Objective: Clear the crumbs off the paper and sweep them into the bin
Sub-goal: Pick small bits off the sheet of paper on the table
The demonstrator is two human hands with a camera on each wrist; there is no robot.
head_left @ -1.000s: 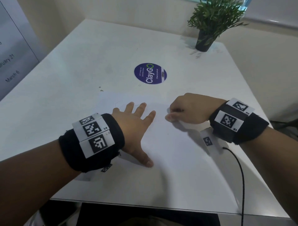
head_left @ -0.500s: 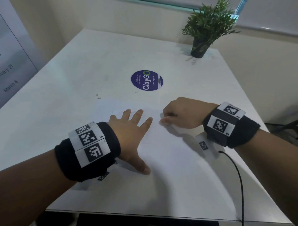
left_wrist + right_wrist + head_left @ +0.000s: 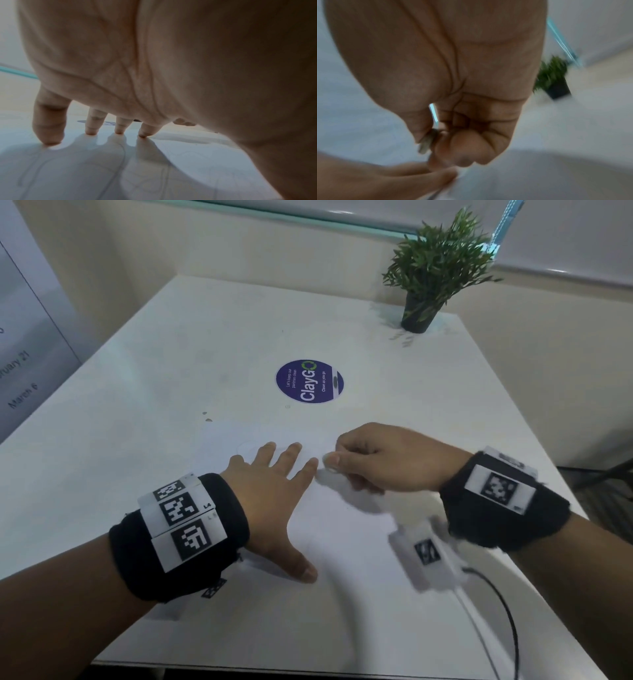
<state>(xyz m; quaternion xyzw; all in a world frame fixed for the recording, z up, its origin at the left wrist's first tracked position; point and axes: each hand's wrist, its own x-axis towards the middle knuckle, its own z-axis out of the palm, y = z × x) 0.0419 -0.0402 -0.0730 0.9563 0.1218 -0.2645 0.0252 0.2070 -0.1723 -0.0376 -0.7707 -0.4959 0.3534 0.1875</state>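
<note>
Two hands over one sheet of white paper on a white surface. Left hand: flat, palm down, fingers spread and straight, fingertips pressing the sheet; apparently pinning it in place. Right hand: curled, thumb and forefinger pinched on a small pale crumb, raised just above the sheet's far part, just beside the left forefinger tip. Paper: near centre of the surface, long axis running away from the person, mostly under and between both hands. Remaining crumbs: a few small specks on the bare surface just past the sheet's far-left corner; anything on the sheet itself too faint to tell. Bin: not in view, direction unknown. Key relation: those specks nearer the left hand than the right, forward and to the left of it. Also present: round purple sticker beyond the sheet, potted plant at the far right corner.
</note>
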